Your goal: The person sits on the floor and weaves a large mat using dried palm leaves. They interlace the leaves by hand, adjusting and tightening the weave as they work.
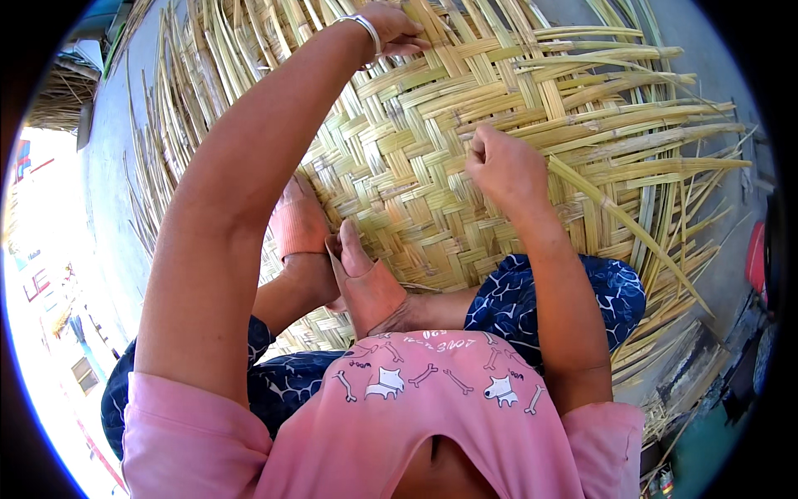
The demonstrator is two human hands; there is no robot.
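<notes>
A large mat of woven split-cane strips, pale green and yellow, lies under my feet and both hands. My left hand, with a silver bangle at its wrist, reaches to the far part of the weave. Its fingers are partly stretched and apart, and no strip shows between them. Closer to me and to the right, my right hand is closed in a fist just over the mat. What it grips, if anything, is hidden. A loose cane strip slants from beside that hand to the lower right.
Unwoven strip ends fan out on the right, and more long ends stand along the left. My sandalled feet rest on the mat. Grey floor surrounds it. A red object sits at the far right edge.
</notes>
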